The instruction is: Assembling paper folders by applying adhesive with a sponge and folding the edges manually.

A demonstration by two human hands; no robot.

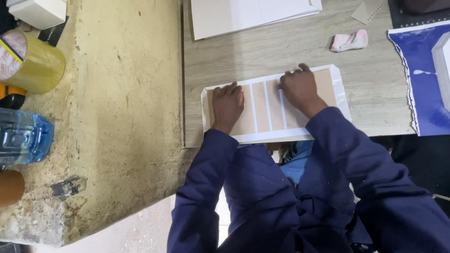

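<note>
A flat rectangular piece of brown board panels on white paper (267,112) lies on the wooden table (281,51) near its front edge. My left hand (228,105) presses flat on its left end, fingers together. My right hand (298,89) rests on the panels right of the middle, fingers curled down against the board near its far edge. The white paper border is folded up around the board's edges. Both arms wear dark blue sleeves.
White sheets (248,14) lie at the table's back. A pink-and-white cloth (349,41) sits to the right, beside blue paper (424,79). On the yellowish ledge (117,117) at left stand a tape roll (28,61) and a blue plastic bottle (23,136).
</note>
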